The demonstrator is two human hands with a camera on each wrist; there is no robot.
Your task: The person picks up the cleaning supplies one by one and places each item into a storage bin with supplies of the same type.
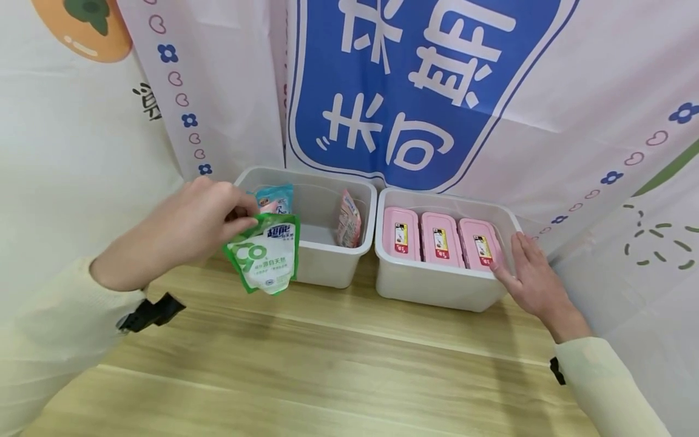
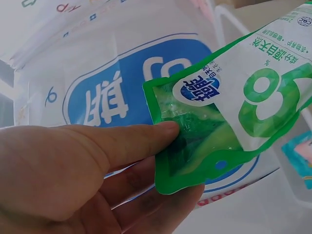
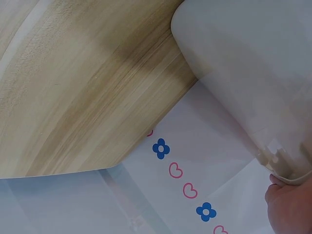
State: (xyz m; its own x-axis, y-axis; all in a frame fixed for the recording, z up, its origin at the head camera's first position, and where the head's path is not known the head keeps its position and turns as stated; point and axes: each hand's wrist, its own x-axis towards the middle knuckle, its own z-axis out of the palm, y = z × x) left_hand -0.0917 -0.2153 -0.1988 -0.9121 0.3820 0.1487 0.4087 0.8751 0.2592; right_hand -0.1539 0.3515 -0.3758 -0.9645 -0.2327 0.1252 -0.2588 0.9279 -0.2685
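Note:
In the head view my left hand pinches the top edge of a green and white laundry detergent pouch, which hangs in front of the left bin. The left wrist view shows the thumb on the face of the pouch near its green edge, with fingers behind. My right hand rests against the right front corner of the right bin, its fingers fairly straight along the side and the thumb at the rim. That bin holds three pink lidded boxes in a row.
Inside the left bin stand a blue packet at the left and a pink packet at the right. Both bins sit side by side on a wood-grain table, against a printed cloth hanging behind.

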